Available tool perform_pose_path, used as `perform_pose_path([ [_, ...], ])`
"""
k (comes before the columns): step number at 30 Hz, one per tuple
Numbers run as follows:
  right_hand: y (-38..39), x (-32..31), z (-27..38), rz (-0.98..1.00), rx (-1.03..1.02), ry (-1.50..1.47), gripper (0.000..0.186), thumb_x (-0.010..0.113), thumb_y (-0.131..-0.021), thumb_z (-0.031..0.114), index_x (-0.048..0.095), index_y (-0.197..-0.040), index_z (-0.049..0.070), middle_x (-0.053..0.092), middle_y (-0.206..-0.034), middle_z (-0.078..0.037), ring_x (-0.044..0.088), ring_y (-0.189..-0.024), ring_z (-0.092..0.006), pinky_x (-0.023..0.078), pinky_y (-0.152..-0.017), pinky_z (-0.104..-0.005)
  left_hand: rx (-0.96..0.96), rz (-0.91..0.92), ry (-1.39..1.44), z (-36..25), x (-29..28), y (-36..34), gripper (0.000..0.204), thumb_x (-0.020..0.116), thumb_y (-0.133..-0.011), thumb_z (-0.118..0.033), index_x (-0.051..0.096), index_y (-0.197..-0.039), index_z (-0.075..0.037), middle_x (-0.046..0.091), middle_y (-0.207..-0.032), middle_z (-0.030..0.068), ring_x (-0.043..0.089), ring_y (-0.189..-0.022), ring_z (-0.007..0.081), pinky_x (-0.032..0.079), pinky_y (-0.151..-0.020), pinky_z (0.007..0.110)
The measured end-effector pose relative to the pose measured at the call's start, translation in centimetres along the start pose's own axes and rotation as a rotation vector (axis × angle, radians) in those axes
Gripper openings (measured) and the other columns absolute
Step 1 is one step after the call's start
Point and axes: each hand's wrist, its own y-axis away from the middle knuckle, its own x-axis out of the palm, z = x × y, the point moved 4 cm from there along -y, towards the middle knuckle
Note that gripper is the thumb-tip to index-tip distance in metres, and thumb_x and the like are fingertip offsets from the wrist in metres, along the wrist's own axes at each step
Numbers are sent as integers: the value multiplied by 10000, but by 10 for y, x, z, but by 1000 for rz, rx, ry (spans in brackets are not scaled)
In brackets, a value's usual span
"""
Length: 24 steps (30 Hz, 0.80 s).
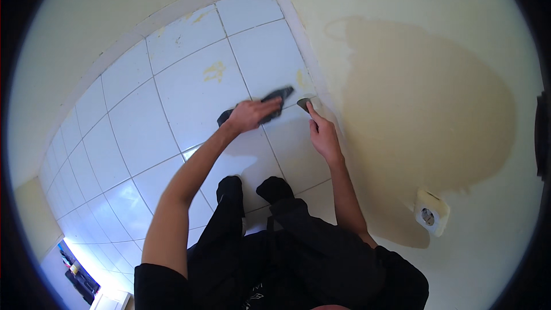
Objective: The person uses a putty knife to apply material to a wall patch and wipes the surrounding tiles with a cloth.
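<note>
Over the white tiled floor, my left hand grips a dark cloth, blurred by motion, its ends sticking out on both sides of the fingers. To its right, my right hand is closed around a scraper whose dark, flared blade points toward the cloth. My index finger lies stretched along it, and the handle is hidden in my palm. The blade is close to the floor near the wall's foot; whether it touches cannot be made out. Yellowish smears mark the tiles ahead.
A cream wall rises at right with a white power socket low on it. A pale skirting edges the floor. My feet in black socks stand below my hands. A doorway with dark items lies at lower left.
</note>
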Motion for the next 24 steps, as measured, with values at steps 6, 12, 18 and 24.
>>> perform_pose_path([
  [6,-15,31,-40,-212,-132,337,540,563,-955,79,490,-1484,156,614,-813,-215,634,-785,-402,504,-730,-516,-299,-447,-26,8,-11,0,581,759,-642,-33,636,-1201,-135,614,-1352,-13,693,-920,247,589,-778,384],
  [12,-17,47,-43,-242,-189,385,542,575,-948,48,497,-1478,130,599,-762,-225,616,-725,-394,491,-679,-496,-213,-400,88,12,-8,8,328,706,-662,-67,646,-984,-93,659,-1051,43,680,-844,286,569,-725,392],
  [18,-24,51,-41,-198,-149,436,614,574,-921,47,441,-1515,130,620,-809,-240,641,-754,-424,523,-693,-527,-92,-344,120,7,-11,10,289,667,-673,-110,649,-960,-102,683,-937,63,678,-829,301,563,-711,396],
  [24,-29,47,-24,-94,-25,475,600,563,-915,41,441,-1501,74,662,-815,-272,671,-759,-446,535,-704,-547,-112,-359,147,4,-13,9,293,679,-668,-115,643,-959,-102,686,-967,71,678,-839,306,563,-724,399],
])
